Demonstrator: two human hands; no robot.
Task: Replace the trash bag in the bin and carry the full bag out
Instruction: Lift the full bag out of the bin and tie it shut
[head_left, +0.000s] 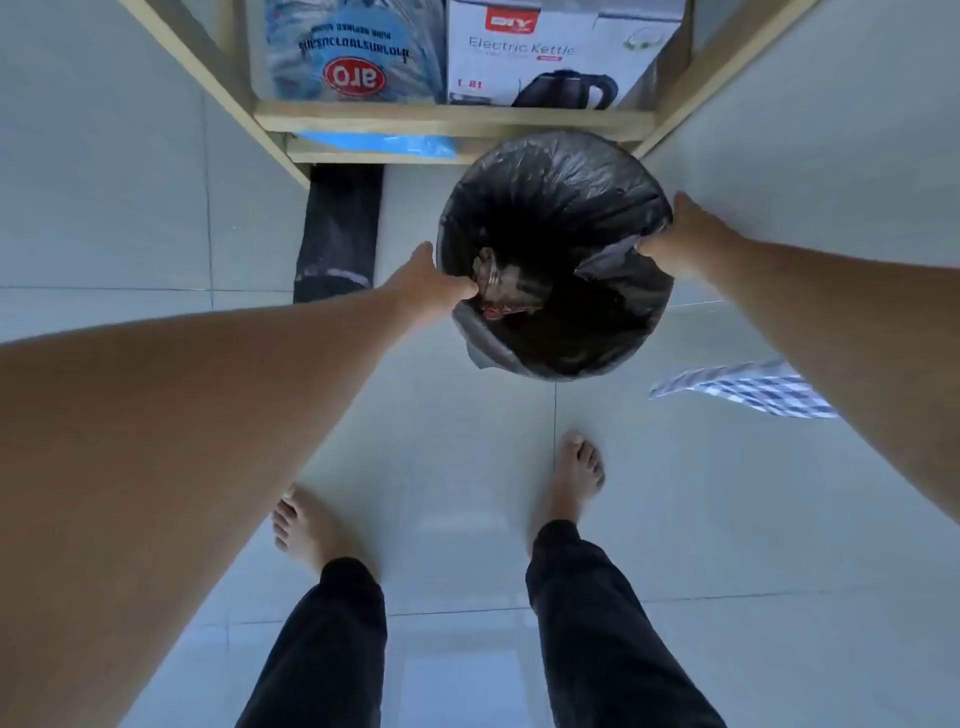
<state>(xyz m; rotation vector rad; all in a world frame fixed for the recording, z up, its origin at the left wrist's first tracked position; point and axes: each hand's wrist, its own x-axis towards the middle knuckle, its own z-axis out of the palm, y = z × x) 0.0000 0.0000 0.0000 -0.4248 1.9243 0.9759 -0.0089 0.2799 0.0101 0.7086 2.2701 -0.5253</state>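
Note:
A round bin (485, 353) stands on the tiled floor below me, lined with a black trash bag (561, 192) that is pulled over its rim. Some crumpled rubbish (493, 291) lies inside the bag. My left hand (431, 286) pinches the bag's edge at the bin's left rim. My right hand (680, 239) grips the bag's edge at the right rim, where the plastic is peeled inward. Both arms reach down from either side of the bin.
A wooden shelf unit (452, 122) stands just behind the bin, holding an electric kettle box (561, 52) and a blue pack (353, 52). A dark cloth (337, 234) lies left of the bin, a checked cloth (748, 392) at the right. My bare feet (576, 478) stand on pale tiles.

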